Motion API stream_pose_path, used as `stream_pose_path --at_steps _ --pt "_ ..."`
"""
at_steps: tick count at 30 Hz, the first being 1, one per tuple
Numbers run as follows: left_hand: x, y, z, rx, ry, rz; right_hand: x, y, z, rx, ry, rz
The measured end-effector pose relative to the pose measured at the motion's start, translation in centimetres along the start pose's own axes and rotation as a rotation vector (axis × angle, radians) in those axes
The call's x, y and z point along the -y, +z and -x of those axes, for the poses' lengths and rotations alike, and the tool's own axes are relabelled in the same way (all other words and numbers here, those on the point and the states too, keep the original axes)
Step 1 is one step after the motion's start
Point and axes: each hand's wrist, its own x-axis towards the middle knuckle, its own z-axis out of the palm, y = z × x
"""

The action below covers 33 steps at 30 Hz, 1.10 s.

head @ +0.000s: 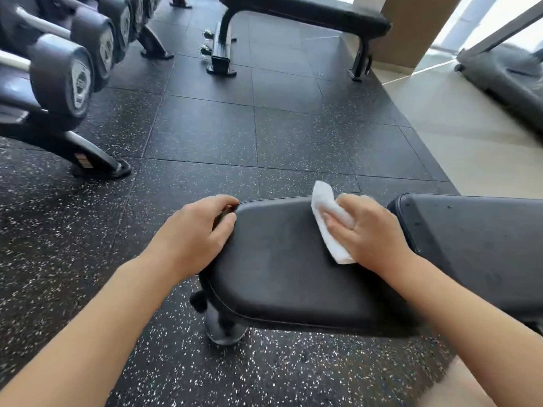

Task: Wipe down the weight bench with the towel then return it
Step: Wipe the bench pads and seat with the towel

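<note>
The black padded seat of the weight bench (282, 268) lies in front of me, with its back pad (476, 239) continuing to the right. My left hand (194, 236) grips the seat's left end, fingers curled over its edge. My right hand (370, 233) presses a small folded white towel (326, 218) flat onto the seat's far right part, near the gap between the two pads. The towel sticks out past my fingers toward the far edge.
A dumbbell rack (58, 71) stands at the left on the speckled rubber floor (205, 136). A second black bench (308, 13) is across the floor ahead. A treadmill (505, 71) sits on pale tiles at the far right.
</note>
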Motion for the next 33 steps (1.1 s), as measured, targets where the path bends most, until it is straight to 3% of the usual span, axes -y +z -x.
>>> stream_pose_path --at_steps 4,8,11,18,23,29,33 --pt "-0.7 0.3 -1.1 0.026 0.007 0.033 5.2 1.8 -3.6 -0.018 0.069 -0.039" --pt "-1.1 0.5 -3.3 0.048 -0.019 0.101 11.2 2.3 -1.1 -0.009 -0.169 -0.081" --pt "-2.2 1.0 -4.6 0.032 -0.007 0.162 9.3 1.1 2.4 0.025 -0.291 -0.129" --pt "-4.2 3.0 -5.1 0.121 0.054 0.081 -3.0 0.0 -4.3 -0.003 0.362 0.035" --pt "-4.4 2.8 -5.3 0.114 0.054 0.039 1.3 1.7 -9.7 0.212 0.316 0.107" --pt "-4.7 2.9 -5.8 0.102 0.045 -0.008 2.2 0.0 -1.0 0.045 0.169 -0.079" --pt "-4.7 3.2 -6.4 0.124 0.069 0.044 -2.6 -1.9 0.2 0.004 0.348 -0.016"
